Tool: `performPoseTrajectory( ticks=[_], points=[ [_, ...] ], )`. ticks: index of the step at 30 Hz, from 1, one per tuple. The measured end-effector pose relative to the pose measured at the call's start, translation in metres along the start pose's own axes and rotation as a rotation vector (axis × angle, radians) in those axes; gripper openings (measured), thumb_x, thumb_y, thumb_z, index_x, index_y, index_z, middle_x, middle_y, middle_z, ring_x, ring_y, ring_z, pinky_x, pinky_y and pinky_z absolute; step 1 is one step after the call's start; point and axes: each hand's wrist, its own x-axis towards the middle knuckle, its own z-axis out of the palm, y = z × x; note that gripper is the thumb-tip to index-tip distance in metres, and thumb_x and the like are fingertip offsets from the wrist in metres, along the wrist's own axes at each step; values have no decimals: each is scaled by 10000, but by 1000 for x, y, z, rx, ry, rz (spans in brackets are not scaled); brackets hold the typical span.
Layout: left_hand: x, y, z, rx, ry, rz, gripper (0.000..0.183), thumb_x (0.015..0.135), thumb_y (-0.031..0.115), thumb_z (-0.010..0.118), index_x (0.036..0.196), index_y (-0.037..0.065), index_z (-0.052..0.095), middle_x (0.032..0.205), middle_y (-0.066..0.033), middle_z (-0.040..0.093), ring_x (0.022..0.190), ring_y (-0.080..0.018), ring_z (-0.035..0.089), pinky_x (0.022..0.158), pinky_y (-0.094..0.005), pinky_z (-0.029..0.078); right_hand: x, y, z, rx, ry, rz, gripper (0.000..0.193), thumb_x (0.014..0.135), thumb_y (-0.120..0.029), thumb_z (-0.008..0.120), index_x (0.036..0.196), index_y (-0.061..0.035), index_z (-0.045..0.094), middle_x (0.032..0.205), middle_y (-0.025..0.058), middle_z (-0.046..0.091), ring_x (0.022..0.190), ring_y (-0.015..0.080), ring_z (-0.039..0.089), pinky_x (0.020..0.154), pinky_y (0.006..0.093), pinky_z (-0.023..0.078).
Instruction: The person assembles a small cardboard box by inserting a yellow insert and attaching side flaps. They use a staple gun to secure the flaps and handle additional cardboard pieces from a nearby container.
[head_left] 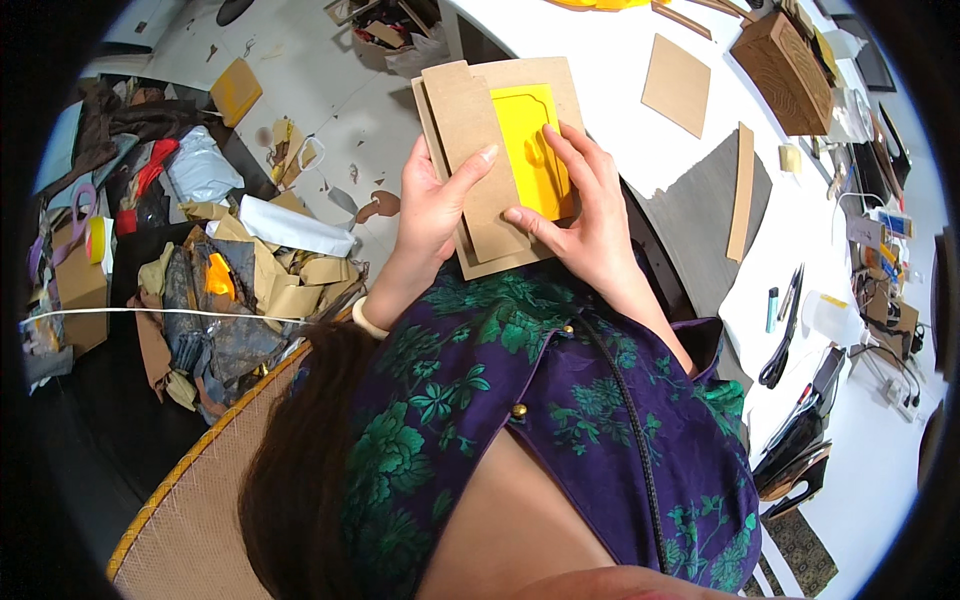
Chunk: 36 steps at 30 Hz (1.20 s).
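While my left hand [432, 200] clamps the board [472, 140], whose long axis points steeply toward frame upper-left, my right hand [598, 212] lies spread.

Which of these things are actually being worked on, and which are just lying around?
Being worked on:
Narrow brown board, held by the left hand
Larger brown board behind it
Yellow panel, touched by the right hand

Apparently just lying about:
Black scissors
Wood-grain box
Scrap pile
Loose brown panel on the white table (similar-looking, so possibly related)
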Motion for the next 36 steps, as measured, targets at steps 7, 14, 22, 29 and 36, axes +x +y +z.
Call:
performPoseTrajectory(
  ticks=[7,14,22,29,36],
  points=[
    [-3,4,-4,19,28,-1,396,910,-1,686,1257,-23,496,1201,-148,652,1066,-199,663,933,-341,548,3,2,-17,74,-207,-52,982,621,-278,920,1453,-28,459,1510,202,390,1296,372,441,1091,443,406],
    [-3,5,-8,12,72,-29,399,905,-1,688,1256,-30,501,1192,-143,660,1058,-201,669,931,-343,550,3,10,-15,47,-179,-77,859,647,-195,896,1396,3,525,1488,186,454,1241,346,515,1060,414,450],
    [-4,10,-9,-44,71,-95,422,908,9,683,1290,-24,508,1195,-135,662,1057,-200,669,920,-337,550,4,7,-13,68,-135,-97,784,648,-164,882,1351,-11,571,1442,168,496,1216,344,518,1042,421,457],
    [-4,14,-9,-83,98,-55,408,922,17,658,1300,-18,509,1211,-120,656,1063,-199,662,925,-339,540,0,-10,-16,-113,-163,-267,668,651,-240,827,1270,-83,633,1154,88,544,1081,307,498,943,434,408],
    [0,9,-7,-114,130,9,415,920,12,658,1303,-18,501,1226,-127,643,1083,-201,652,935,-335,533,-3,-11,-1,-107,-176,-272,718,628,-270,870,1279,-83,629,1153,91,540,1077,299,492,955,428,383]
  ],
)
